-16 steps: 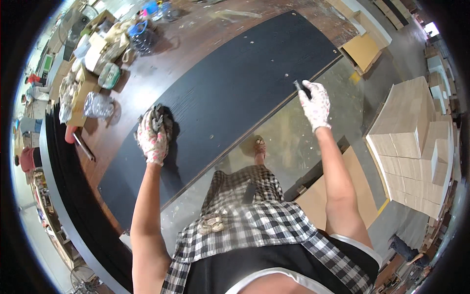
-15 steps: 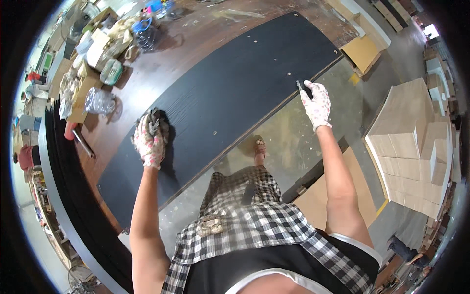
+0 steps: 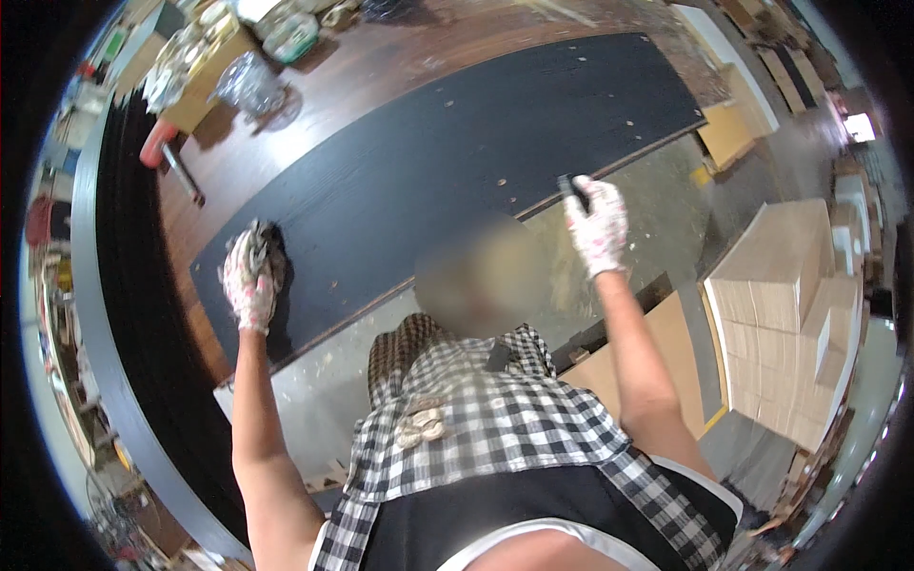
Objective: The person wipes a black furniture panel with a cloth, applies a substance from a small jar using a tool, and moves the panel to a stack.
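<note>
The board [image 3: 409, 181], long and black, runs across the middle of the frame from lower left to upper right, lying on a brown table [image 3: 381, 81]. At its left end, the left hand [image 3: 250, 290], in a pale spotted glove, has its fingers closed over a crumpled grey rag [image 3: 259, 240] resting on the black face. Right of centre, the right hand [image 3: 598, 228], gloved alike, pinches a small dark tool [image 3: 568, 185] between thumb and fingers; it overlaps the board's near edge in view (whether it touches, I cannot tell). Pale spots dot the board, most of them toward the upper right.

In the upper left lie a red-headed hammer [image 3: 158, 143], a box [image 3: 197, 103] of odds and ends and a clear bag [image 3: 249, 84]. A cardboard stack [image 3: 771, 295] fills the right side; a checked apron [image 3: 486, 409] shows at lower centre.
</note>
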A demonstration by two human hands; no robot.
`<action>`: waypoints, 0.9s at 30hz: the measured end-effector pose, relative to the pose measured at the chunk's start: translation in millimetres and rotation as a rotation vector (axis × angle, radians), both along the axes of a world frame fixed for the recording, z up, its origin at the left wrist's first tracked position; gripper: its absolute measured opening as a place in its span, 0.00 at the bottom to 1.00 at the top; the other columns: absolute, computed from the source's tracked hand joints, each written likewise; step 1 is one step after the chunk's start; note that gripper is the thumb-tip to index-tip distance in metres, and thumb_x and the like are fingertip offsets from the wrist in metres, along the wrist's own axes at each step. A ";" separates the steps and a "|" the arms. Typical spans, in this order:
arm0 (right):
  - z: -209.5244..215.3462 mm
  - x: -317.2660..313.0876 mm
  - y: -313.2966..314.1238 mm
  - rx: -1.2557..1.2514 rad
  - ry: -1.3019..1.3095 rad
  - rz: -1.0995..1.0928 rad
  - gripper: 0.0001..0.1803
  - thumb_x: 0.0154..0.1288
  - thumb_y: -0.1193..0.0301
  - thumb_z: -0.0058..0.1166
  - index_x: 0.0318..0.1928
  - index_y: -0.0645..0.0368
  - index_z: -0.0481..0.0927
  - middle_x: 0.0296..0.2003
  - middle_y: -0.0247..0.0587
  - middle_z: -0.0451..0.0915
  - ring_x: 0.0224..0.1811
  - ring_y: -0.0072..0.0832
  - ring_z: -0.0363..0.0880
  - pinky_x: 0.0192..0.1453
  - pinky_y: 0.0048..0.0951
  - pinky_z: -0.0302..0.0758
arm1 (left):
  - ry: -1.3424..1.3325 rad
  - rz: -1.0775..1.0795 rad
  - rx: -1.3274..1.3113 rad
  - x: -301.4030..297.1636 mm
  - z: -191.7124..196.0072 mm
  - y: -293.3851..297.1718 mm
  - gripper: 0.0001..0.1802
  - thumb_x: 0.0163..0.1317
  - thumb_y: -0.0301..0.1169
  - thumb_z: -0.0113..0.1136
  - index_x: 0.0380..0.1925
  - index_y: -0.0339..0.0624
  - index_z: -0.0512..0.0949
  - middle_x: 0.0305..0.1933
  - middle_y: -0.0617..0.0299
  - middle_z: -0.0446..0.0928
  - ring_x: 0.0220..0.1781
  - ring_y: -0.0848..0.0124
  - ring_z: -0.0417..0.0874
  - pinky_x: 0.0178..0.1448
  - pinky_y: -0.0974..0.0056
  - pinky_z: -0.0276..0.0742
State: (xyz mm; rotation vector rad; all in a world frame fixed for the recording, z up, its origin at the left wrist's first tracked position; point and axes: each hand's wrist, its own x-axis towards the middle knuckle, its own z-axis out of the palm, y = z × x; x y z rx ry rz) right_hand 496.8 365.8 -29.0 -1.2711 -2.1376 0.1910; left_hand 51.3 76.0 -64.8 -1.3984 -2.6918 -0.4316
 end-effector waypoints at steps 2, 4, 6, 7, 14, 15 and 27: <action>-13.0 2.5 5.2 0.022 -0.054 0.043 0.14 0.55 0.70 0.62 0.43 0.58 0.80 0.38 0.46 0.77 0.43 0.41 0.76 0.49 0.42 0.73 | -0.004 0.019 -0.019 -4.8 -2.0 0.2 0.24 0.68 0.44 0.47 0.64 0.57 0.70 0.66 0.62 0.71 0.72 0.59 0.64 0.73 0.44 0.52; -12.0 -28.3 -37.9 -0.065 -0.054 0.191 0.13 0.53 0.71 0.60 0.41 0.57 0.79 0.37 0.45 0.77 0.42 0.43 0.75 0.49 0.41 0.73 | -0.018 0.032 -0.016 -8.4 -5.2 -5.4 0.24 0.67 0.44 0.48 0.63 0.56 0.71 0.66 0.62 0.71 0.72 0.59 0.64 0.72 0.44 0.53; -27.7 -68.7 -93.6 -0.121 -0.075 0.479 0.10 0.53 0.67 0.56 0.37 0.53 0.79 0.35 0.42 0.78 0.39 0.39 0.75 0.43 0.39 0.73 | 0.026 0.023 -0.015 -15.2 -9.7 -8.0 0.24 0.66 0.43 0.49 0.61 0.53 0.72 0.65 0.61 0.72 0.70 0.57 0.65 0.72 0.48 0.55; -25.6 -93.8 -128.8 -0.225 0.109 0.550 0.10 0.55 0.65 0.55 0.38 0.53 0.79 0.34 0.41 0.78 0.37 0.37 0.76 0.42 0.40 0.73 | 0.037 0.003 0.002 -18.2 -9.4 -8.8 0.24 0.66 0.42 0.50 0.61 0.52 0.72 0.64 0.60 0.72 0.69 0.56 0.66 0.72 0.49 0.56; -37.3 -84.4 -96.9 -0.215 0.096 0.471 0.18 0.50 0.70 0.62 0.44 0.56 0.81 0.39 0.42 0.79 0.43 0.41 0.76 0.49 0.42 0.73 | 0.019 0.002 0.083 -10.3 -13.5 -3.7 0.27 0.59 0.39 0.51 0.61 0.54 0.72 0.62 0.58 0.73 0.65 0.55 0.70 0.69 0.46 0.60; -42.3 -79.0 -94.4 -0.191 0.101 0.428 0.18 0.50 0.71 0.63 0.44 0.56 0.81 0.39 0.43 0.79 0.44 0.42 0.75 0.50 0.42 0.73 | 0.002 -0.015 0.110 -6.6 -7.2 2.7 0.28 0.58 0.39 0.52 0.61 0.56 0.72 0.62 0.59 0.74 0.65 0.55 0.71 0.69 0.47 0.61; -48.0 -106.7 -131.6 -0.305 0.076 0.638 0.17 0.53 0.67 0.62 0.45 0.53 0.82 0.44 0.43 0.78 0.46 0.40 0.76 0.52 0.42 0.73 | 0.022 -0.298 0.069 1.1 -26.5 38.3 0.31 0.55 0.32 0.56 0.63 0.48 0.69 0.63 0.54 0.71 0.65 0.52 0.69 0.70 0.51 0.61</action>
